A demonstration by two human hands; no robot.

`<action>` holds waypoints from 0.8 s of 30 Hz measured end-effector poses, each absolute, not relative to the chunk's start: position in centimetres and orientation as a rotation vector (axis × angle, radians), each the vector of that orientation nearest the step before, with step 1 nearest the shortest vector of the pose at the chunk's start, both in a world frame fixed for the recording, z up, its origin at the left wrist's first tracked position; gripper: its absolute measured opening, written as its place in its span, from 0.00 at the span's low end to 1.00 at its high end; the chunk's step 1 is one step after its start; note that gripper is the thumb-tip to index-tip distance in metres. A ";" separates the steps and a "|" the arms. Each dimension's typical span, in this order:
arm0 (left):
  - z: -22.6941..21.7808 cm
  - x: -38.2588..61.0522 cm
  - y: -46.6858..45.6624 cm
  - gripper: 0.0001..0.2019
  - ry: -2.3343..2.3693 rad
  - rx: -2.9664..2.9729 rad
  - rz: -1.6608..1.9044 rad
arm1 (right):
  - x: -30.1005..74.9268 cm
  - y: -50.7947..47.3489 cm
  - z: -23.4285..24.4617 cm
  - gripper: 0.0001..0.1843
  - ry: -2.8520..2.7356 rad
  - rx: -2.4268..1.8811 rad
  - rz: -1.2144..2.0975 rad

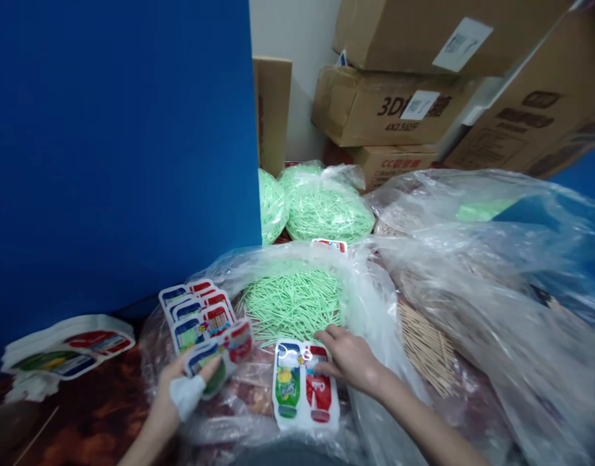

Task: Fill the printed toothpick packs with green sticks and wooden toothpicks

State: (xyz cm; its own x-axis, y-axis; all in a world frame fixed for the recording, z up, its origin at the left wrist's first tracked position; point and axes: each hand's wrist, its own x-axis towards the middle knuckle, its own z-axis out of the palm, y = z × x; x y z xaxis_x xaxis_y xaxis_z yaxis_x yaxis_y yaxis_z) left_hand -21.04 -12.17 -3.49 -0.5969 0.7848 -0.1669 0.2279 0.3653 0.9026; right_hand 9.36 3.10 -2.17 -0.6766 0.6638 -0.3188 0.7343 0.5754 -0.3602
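Observation:
My left hand (pixel 185 382), a white wrap at the base of its thumb, grips a twin-bottle printed packet (pixel 232 343), blurred by motion. Beyond it, several similar packets (pixel 195 323) lie in an overlapping stack; light green shows through one and brown sticks through another. My right hand (pixel 350 359) has thumb and fingers apart. Its thumb lies over a flat packet (pixel 297 388) with a green Sprite bottle and a red Cola bottle, and its fingertips reach the near edge of a heap of thin pale green sticks (pixel 292 304) in an opened clear plastic bag (pixel 370 330).
A pile of white-edged printed packets (pixel 69 346) is at far left, below a blue panel (pixel 123 142). Tan sticks (pixel 426 346) lie under plastic sheeting (pixel 511 310) at right. Bagged green sticks (pixel 326 210) stand behind, before stacked cardboard boxes (pixel 356 107).

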 end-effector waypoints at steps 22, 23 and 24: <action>-4.8 -13.0 -9.0 0.18 1.769 1.784 0.896 | 9.3 3.5 -3.5 0.12 2.665 1.506 -0.731; -4.8 -12.2 -8.7 0.23 1.773 1.683 0.881 | 9.4 3.4 -2.9 0.13 2.723 1.530 -0.807; -4.7 -11.5 -8.3 0.30 1.757 1.571 0.882 | 9.4 3.2 -2.2 0.13 2.777 1.552 -0.945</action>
State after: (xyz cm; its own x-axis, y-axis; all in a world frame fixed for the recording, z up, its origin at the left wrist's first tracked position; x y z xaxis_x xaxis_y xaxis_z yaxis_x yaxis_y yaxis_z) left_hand -11.47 -8.30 -4.72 -0.1053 0.9944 -0.0128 0.5842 0.0722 0.8084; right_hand 9.43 3.22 -2.23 -0.5505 0.8267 -0.1165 0.7261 0.4052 -0.5555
